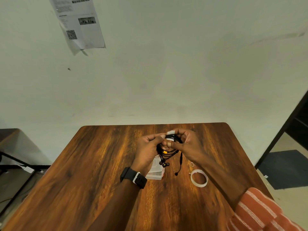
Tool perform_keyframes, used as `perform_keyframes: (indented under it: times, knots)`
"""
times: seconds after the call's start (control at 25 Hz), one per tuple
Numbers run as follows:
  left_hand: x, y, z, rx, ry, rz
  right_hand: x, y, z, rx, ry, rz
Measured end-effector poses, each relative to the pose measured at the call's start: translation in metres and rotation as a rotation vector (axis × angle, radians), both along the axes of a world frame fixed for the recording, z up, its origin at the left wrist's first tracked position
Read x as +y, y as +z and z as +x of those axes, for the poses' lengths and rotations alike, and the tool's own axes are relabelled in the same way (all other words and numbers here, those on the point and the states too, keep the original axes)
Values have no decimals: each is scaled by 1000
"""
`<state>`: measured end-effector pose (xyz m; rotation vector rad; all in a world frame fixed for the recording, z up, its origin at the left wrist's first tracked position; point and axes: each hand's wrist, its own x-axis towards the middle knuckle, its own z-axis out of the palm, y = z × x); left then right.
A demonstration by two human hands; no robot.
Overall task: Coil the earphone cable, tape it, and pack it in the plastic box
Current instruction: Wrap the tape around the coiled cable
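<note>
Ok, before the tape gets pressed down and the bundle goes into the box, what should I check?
1. Coiled earphone cable held by left hand and right hand: ok.
2. Tape strip on the coil's top: ok; fully wrapped: not ok, one end sticks up.
3. Loose end with plug tucked in: not ok, it dangles.
4. Plastic box within reach on the table: ok.
5. Box lid open: cannot tell.
6. Tape roll nearby: ok.

Plastic box [155,170] on table [100,180], tape roll [199,178] to right, well apart
</note>
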<state>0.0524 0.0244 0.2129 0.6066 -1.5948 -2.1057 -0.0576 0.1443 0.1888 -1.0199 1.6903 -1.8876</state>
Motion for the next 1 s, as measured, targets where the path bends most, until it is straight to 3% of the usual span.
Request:
perform_keyframes:
  times: [0.24,0.52,0.76,0.88,1.0]
  knots:
    - [-3,2,-1,14,-1,60,-2,8,-10,10,70,27]
    - [6,3,-8,-4,126,-218,-1,15,-16,135,-17,76]
    - [23,0,-19,-11,201,-332,0,12,-11,163,-208,-69]
    - [30,-1,-22,-24,201,-334,1,10,-16,83,-212,-52]
    - [33,0,-22,-25,226,-258,7,12,-25,-39,-72,4]
